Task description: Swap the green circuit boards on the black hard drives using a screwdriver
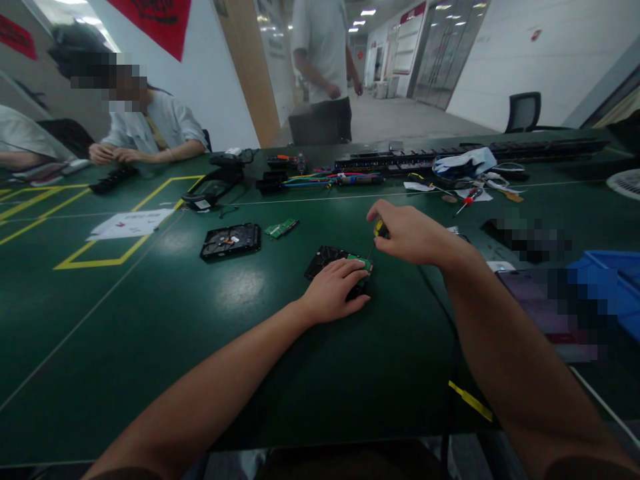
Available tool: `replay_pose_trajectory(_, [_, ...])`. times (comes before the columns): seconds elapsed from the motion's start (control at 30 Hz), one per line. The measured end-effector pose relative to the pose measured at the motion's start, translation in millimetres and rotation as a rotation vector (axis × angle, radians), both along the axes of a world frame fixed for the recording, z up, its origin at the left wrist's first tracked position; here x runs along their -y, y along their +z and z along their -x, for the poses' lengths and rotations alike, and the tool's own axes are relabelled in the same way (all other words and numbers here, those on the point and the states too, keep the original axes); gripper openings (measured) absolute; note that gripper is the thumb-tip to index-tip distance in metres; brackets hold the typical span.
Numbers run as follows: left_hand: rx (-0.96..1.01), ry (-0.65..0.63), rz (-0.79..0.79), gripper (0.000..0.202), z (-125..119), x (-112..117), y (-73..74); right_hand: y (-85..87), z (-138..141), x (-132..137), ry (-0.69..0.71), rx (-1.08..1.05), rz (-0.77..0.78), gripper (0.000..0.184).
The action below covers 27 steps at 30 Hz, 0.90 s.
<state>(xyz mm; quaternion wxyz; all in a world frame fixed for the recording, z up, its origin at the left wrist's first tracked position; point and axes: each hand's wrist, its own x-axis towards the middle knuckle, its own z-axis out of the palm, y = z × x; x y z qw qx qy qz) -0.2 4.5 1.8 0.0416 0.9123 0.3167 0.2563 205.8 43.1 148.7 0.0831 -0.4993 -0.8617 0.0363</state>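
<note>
A black hard drive [321, 259] lies on the green table in front of me. My left hand [337, 287] lies over it, gripping it against the tabletop. Part of the drive is hidden under the palm. Green circuit board [369, 265] shows at its right end, beside my fingertips. My right hand [413, 233] is closed around the yellow and black handle of a screwdriver [381, 229]. The thin shaft points down at the drive's board end; whether the tip touches a screw is too small to tell. To the left lie a second hard drive [231, 241] and a loose green circuit board [283, 229].
Coloured cables [320, 179] and long black strips [395, 160] lie along the back. A red screwdriver [469, 198] and a cloth [465, 163] sit at right, near a blue bin [610, 280]. White paper [131, 225] lies left. People are across the table.
</note>
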Motion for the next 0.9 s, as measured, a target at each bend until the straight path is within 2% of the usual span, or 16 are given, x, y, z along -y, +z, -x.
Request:
replay_pose_trajectory(0.1, [0.006, 0.001, 0.0, 0.05, -0.4, 0.0, 0.5, -2.0, 0.7, -0.7, -0.026, 0.017, -0.026, 0.038])
replay_pose_trajectory(0.23, [0.007, 0.001, 0.001, 0.049, 0.0, -0.6, -0.6, -2.2, -0.1, -1.8, -0.146, 0.08, -0.065, 0.037])
replay_pose_trajectory(0.37, [0.004, 0.002, 0.009, 0.05, 0.5, -0.5, -1.1, 0.6, -1.9, -2.1, -0.088, 0.069, -0.037, 0.027])
replay_pose_trajectory(0.47, [0.005, 0.001, 0.011, 0.05, 0.4, -0.4, -1.0, 1.4, -0.9, -1.3, -0.037, 0.027, -0.021, 0.034])
replay_pose_trajectory(0.7, [0.008, 0.002, 0.003, 0.049, 0.0, -0.6, 0.0, 0.7, 0.7, 0.0, -0.168, 0.102, -0.034, 0.035])
replay_pose_trajectory(0.8, [0.012, -0.001, 0.006, 0.049, -0.2, 0.2, 1.7, 1.3, -1.2, -1.4, -0.085, 0.054, -0.015, 0.028])
replay_pose_trajectory(0.9, [0.012, 0.0, 0.01, 0.049, -0.4, 0.7, 2.0, 1.0, -1.5, -1.9, 0.041, -0.019, 0.005, 0.032])
